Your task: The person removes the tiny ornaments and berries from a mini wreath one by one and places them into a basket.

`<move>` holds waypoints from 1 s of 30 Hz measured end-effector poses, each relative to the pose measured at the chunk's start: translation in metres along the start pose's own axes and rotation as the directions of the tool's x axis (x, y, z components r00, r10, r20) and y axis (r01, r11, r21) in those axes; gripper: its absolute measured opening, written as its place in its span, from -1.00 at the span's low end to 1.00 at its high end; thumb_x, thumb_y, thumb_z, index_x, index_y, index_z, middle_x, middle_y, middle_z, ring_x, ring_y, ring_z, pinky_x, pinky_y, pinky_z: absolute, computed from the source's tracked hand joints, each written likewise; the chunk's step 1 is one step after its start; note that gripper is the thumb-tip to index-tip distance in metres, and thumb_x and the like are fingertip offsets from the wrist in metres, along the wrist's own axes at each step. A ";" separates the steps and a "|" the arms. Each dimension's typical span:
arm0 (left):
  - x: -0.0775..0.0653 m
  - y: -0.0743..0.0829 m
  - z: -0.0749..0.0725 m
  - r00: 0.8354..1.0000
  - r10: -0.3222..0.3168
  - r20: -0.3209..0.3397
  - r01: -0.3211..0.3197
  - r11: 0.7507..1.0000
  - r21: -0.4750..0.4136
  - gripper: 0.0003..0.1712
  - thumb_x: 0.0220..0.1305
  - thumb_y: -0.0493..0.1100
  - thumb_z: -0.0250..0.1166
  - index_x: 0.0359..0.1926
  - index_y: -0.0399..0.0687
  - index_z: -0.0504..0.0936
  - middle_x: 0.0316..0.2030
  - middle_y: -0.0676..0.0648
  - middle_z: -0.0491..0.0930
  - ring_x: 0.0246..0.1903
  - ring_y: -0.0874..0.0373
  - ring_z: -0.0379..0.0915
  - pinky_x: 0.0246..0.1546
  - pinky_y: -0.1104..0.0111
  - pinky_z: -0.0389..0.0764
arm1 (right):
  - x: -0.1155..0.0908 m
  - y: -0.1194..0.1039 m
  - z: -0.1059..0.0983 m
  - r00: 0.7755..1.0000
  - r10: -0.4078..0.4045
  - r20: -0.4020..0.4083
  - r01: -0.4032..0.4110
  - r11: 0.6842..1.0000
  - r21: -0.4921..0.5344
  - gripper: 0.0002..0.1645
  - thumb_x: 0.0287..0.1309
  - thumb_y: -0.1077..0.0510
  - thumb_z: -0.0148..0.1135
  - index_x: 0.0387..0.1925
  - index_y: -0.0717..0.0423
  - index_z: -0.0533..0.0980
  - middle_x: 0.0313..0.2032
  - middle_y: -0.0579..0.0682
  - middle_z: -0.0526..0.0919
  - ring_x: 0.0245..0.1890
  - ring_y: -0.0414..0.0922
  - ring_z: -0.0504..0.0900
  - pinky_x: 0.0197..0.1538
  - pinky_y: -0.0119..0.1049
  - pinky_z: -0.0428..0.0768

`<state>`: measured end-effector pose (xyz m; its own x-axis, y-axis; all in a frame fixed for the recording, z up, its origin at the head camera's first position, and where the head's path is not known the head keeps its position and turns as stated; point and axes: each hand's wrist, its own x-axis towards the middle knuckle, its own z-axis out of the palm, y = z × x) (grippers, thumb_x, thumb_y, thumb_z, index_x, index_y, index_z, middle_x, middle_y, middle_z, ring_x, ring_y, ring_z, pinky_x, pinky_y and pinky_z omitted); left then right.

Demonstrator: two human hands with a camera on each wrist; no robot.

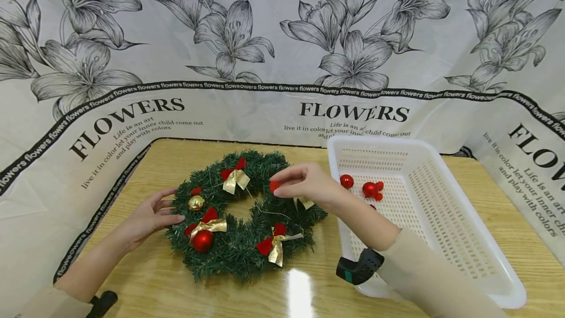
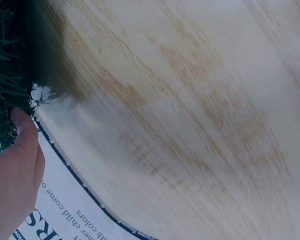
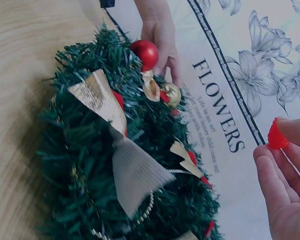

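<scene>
A green Christmas wreath [image 1: 236, 254] lies on the table, dressed with red-and-gold bows [image 1: 276, 245], a red ball [image 1: 203, 241], a gold ball [image 1: 196, 203] and a thin bead string. My left hand [image 1: 152, 215] holds the wreath's left edge, thumb on top of the greenery; in the left wrist view the thumb [image 2: 24, 125] presses into the needles. Over the wreath's right side, my right hand [image 1: 311, 188] pinches a small red berry-like ornament [image 3: 277, 135] with a bumpy surface between thumb and fingers. The right wrist view shows this ornament held apart from the greenery.
To the right stands a white perforated plastic basket [image 1: 468, 215] holding a few red ornaments, among them a shiny ball [image 1: 346, 181] and a ball with small red pieces [image 1: 371, 190]. A flower-printed cloth [image 1: 247, 117] borders the back and sides of the wooden table [image 1: 145, 278].
</scene>
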<state>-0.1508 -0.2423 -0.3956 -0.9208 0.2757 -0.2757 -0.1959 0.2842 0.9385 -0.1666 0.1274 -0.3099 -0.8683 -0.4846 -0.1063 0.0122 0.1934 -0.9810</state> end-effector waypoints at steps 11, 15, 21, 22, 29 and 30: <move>0.000 0.001 0.000 1.000 0.000 0.001 0.000 1.000 0.005 0.04 0.17 -0.25 0.31 0.45 -0.22 -0.21 0.33 -0.52 -0.18 0.27 -0.45 -0.16 0.13 -0.09 0.29 | -0.016 0.002 -0.037 0.996 0.011 -0.084 -0.013 1.000 -0.020 -0.47 -0.02 0.27 0.36 0.03 0.40 0.49 -0.23 0.02 0.69 -0.25 -0.11 0.66 0.02 -0.18 0.53; 0.000 0.001 0.001 1.000 0.005 -0.003 -0.005 1.000 0.004 0.03 0.16 -0.25 0.31 0.45 -0.23 -0.20 0.33 -0.52 -0.17 0.27 -0.45 -0.15 0.13 -0.08 0.30 | -0.021 0.003 -0.049 0.992 0.030 -0.123 -0.031 0.999 -0.008 -0.50 -0.01 0.33 0.33 0.02 0.41 0.48 -0.24 -0.05 0.69 -0.22 -0.17 0.65 0.03 -0.29 0.51; -0.001 0.001 0.001 1.000 0.012 -0.006 -0.012 1.000 -0.010 0.01 0.16 -0.26 0.30 0.45 -0.21 -0.17 0.33 -0.52 -0.16 0.27 -0.45 -0.15 0.13 -0.10 0.28 | -0.032 0.003 -0.063 0.984 0.026 -0.179 -0.032 0.999 -0.031 -0.60 -0.02 0.33 0.33 -0.05 0.26 0.56 -0.25 -0.13 0.70 -0.21 -0.21 0.64 -0.07 -0.38 0.53; -0.001 0.001 0.001 1.000 0.012 -0.007 -0.012 1.000 -0.012 0.01 0.16 -0.26 0.30 0.45 -0.21 -0.17 0.33 -0.52 -0.16 0.27 -0.45 -0.15 0.14 -0.10 0.28 | -0.034 0.003 -0.066 0.982 0.024 -0.187 -0.033 0.999 -0.044 -0.61 -0.02 0.31 0.34 -0.06 0.25 0.58 -0.25 -0.14 0.70 -0.21 -0.21 0.64 -0.09 -0.39 0.54; -0.001 0.001 0.001 1.000 0.013 -0.007 -0.014 1.000 -0.014 0.01 0.16 -0.26 0.30 0.45 -0.20 -0.17 0.33 -0.52 -0.15 0.27 -0.45 -0.15 0.13 -0.09 0.29 | -0.043 0.009 -0.083 0.973 0.012 -0.232 -0.029 0.997 -0.074 -0.70 -0.01 0.31 0.35 -0.15 0.18 0.62 -0.31 -0.20 0.70 -0.24 -0.26 0.63 -0.16 -0.43 0.56; -0.001 0.001 0.001 1.000 0.014 -0.006 -0.014 1.000 -0.015 0.01 0.17 -0.27 0.30 0.45 -0.20 -0.17 0.33 -0.52 -0.16 0.27 -0.45 -0.15 0.13 -0.08 0.29 | -0.045 0.011 -0.085 0.972 0.013 -0.236 -0.031 0.997 -0.071 -0.68 0.00 0.31 0.34 -0.13 0.22 0.61 -0.30 -0.21 0.70 -0.23 -0.27 0.63 -0.12 -0.43 0.55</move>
<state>-0.1498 -0.2415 -0.3946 -0.9254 0.2747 -0.2613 -0.1880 0.2660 0.9455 -0.1700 0.2239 -0.3017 -0.9605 -0.2670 -0.0778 0.0035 0.2682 -0.9633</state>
